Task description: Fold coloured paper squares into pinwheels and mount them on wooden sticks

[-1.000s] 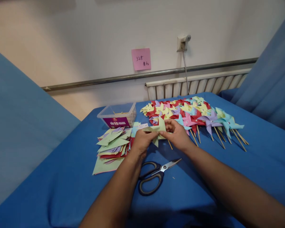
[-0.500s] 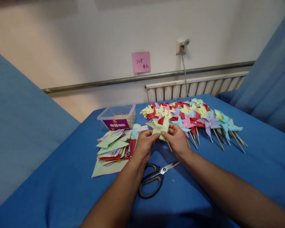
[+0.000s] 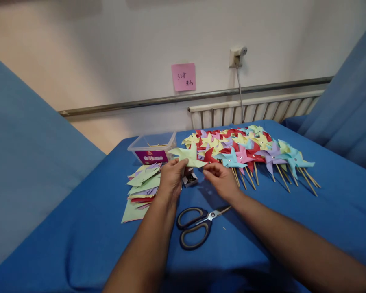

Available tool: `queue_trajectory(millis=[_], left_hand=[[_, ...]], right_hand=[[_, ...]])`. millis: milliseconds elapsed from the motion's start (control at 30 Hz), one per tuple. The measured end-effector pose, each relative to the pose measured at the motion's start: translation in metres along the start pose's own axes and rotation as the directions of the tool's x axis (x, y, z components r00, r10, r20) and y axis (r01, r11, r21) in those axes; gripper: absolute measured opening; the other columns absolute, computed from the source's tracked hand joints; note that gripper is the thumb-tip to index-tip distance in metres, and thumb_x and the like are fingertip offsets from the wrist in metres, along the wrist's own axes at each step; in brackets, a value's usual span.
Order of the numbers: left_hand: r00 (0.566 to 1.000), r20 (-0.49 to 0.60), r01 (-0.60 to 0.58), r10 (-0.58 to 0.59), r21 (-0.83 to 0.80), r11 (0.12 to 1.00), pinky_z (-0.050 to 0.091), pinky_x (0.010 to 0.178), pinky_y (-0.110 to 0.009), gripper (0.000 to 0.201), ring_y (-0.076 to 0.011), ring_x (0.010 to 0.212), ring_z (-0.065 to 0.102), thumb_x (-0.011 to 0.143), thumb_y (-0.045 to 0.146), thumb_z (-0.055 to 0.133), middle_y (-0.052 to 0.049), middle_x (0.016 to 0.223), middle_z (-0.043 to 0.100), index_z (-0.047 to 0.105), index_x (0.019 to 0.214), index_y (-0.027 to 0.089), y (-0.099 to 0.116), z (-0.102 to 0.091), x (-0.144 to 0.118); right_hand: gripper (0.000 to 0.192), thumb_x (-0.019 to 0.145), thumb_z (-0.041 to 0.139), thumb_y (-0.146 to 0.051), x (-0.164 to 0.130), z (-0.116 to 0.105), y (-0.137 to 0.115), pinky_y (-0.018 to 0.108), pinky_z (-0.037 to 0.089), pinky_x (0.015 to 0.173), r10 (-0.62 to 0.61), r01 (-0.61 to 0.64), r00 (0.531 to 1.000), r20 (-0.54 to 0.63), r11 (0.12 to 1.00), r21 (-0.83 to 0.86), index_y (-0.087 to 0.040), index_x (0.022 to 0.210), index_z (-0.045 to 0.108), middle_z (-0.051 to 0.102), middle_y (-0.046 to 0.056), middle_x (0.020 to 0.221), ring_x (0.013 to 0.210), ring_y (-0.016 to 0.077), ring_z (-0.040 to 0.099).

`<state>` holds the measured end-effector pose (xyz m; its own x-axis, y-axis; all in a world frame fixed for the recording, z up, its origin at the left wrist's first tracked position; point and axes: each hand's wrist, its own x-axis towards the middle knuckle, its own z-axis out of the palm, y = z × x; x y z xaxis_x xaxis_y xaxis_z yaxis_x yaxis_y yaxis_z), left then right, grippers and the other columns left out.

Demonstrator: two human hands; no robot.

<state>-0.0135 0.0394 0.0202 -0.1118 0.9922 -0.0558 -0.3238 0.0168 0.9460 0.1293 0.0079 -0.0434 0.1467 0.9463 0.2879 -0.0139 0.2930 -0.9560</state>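
My left hand (image 3: 171,178) is closed, pinching a pale green paper pinwheel (image 3: 186,156) between thumb and fingers. The pinwheel's stick is hidden, if it has one. Just right of it is my right hand (image 3: 222,181), its thumb and fingertips drawn together by the pinwheel's right tip; whether they hold that tip or something small I cannot make out. Beneath the pinwheel sits a small open box (image 3: 190,179) with dark little things inside. Scissors (image 3: 212,215) with dark handles lie on the blue cloth below my hands.
Many finished-looking pinwheels (image 3: 230,159) on sticks lie in rows at the back right. A pile of cut coloured paper (image 3: 144,185) is at the left, before a clear plastic tub (image 3: 152,156) holding sticks. Behind the blue-covered table (image 3: 262,228) are a radiator (image 3: 258,108) and wall pipe.
The green pinwheel has moved left with my left hand and tilted. My right hand has drawn away from its middle to its right tip. The small box has come into clearer view.
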Motion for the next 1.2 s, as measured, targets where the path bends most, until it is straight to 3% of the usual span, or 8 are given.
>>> queue_trajectory(millis=[67, 200, 333, 433, 600, 833, 1033, 1200], left_hand=[[0.999, -0.037, -0.018, 0.016, -0.058, 0.998, 0.043, 0.053, -0.023, 0.025, -0.0097, 0.050, 0.055, 0.047, 0.022, 0.083, 0.000, 0.058, 0.065, 0.067, 0.062, 0.012, 0.002, -0.001, 0.003], [0.997, -0.069, -0.044, 0.036, -0.121, 0.992, 0.044, 0.054, -0.022, 0.026, -0.0088, 0.051, 0.055, 0.047, 0.020, 0.084, 0.002, 0.057, 0.064, 0.064, 0.062, 0.012, 0.000, -0.002, 0.004], [0.998, -0.059, -0.045, 0.038, -0.123, 0.991, 0.044, 0.053, -0.022, 0.026, -0.0094, 0.051, 0.056, 0.049, 0.021, 0.083, 0.002, 0.059, 0.064, 0.065, 0.065, 0.013, -0.004, -0.005, 0.006], [0.997, -0.058, -0.048, 0.042, -0.117, 0.992, 0.043, 0.053, -0.022, 0.024, -0.0091, 0.050, 0.055, 0.050, 0.020, 0.083, 0.002, 0.058, 0.064, 0.065, 0.065, 0.013, -0.006, -0.006, 0.008], [0.998, -0.041, -0.057, 0.052, -0.125, 0.990, 0.042, 0.050, -0.022, 0.023, -0.0084, 0.047, 0.053, 0.049, 0.020, 0.083, 0.002, 0.054, 0.061, 0.064, 0.061, 0.013, -0.007, -0.006, 0.007], [0.999, -0.020, -0.035, 0.033, -0.117, 0.992, 0.040, 0.048, -0.021, 0.023, -0.0079, 0.046, 0.052, 0.049, 0.020, 0.083, 0.002, 0.055, 0.062, 0.064, 0.062, 0.013, -0.006, -0.004, 0.005], [0.999, -0.027, -0.033, 0.030, -0.100, 0.994, 0.039, 0.047, -0.021, 0.023, -0.0077, 0.044, 0.050, 0.049, 0.021, 0.083, 0.002, 0.053, 0.061, 0.065, 0.061, 0.013, -0.006, -0.003, 0.005], [1.000, -0.010, -0.026, 0.025, -0.098, 0.995, 0.039, 0.049, -0.022, 0.023, -0.0086, 0.046, 0.052, 0.050, 0.022, 0.082, 0.001, 0.055, 0.063, 0.067, 0.063, 0.012, -0.008, -0.004, 0.006]], right_hand=[[0.011, 0.085, 0.063, -0.026, -0.004, 0.003, 0.002, 0.030, 0.049, 0.074, -0.033, 0.073, 0.989, 0.144, 0.956, -0.283, -0.019, 0.090, 0.070, 0.069, 0.004, 0.085, 0.078, 0.0172, 0.064], [0.018, 0.091, 0.058, -0.022, -0.010, 0.017, -0.006, 0.029, 0.047, 0.087, 0.015, 0.236, 0.934, 0.356, 0.723, -0.649, -0.021, 0.100, 0.073, 0.068, 0.006, 0.101, 0.097, 0.0191, 0.064], [0.026, 0.096, 0.050, -0.028, -0.007, 0.031, -0.016, 0.029, 0.047, 0.086, 0.112, 0.242, 0.929, 0.352, 0.536, -0.809, -0.022, 0.112, 0.070, 0.065, 0.009, 0.111, 0.102, 0.0212, 0.063], [0.027, 0.097, 0.047, -0.029, -0.003, 0.036, -0.019, 0.030, 0.047, 0.080, 0.178, 0.213, 0.928, 0.327, 0.466, -0.859, -0.022, 0.111, 0.070, 0.064, 0.010, 0.112, 0.098, 0.0217, 0.064], [0.029, 0.099, 0.043, -0.029, 0.001, 0.039, -0.016, 0.030, 0.045, 0.079, 0.204, 0.194, 0.928, 0.311, 0.445, -0.874, -0.021, 0.107, 0.069, 0.066, 0.010, 0.111, 0.097, 0.0217, 0.064], [0.024, 0.096, 0.047, -0.023, 0.006, 0.039, -0.010, 0.029, 0.045, 0.084, 0.184, 0.191, 0.932, 0.312, 0.481, -0.856, -0.020, 0.108, 0.067, 0.067, 0.009, 0.112, 0.103, 0.0218, 0.064], [0.026, 0.098, 0.043, -0.024, 0.007, 0.038, -0.005, 0.031, 0.045, 0.084, 0.222, 0.202, 0.919, 0.326, 0.444, -0.873, -0.018, 0.109, 0.066, 0.066, 0.010, 0.111, 0.103, 0.0231, 0.063], [0.031, 0.096, 0.043, -0.019, 0.004, 0.034, -0.007, 0.032, 0.046, 0.089, 0.109, 0.247, 0.934, 0.340, 0.491, -0.836, -0.019, 0.117, 0.066, 0.062, 0.011, 0.118, 0.107, 0.0229, 0.060]])
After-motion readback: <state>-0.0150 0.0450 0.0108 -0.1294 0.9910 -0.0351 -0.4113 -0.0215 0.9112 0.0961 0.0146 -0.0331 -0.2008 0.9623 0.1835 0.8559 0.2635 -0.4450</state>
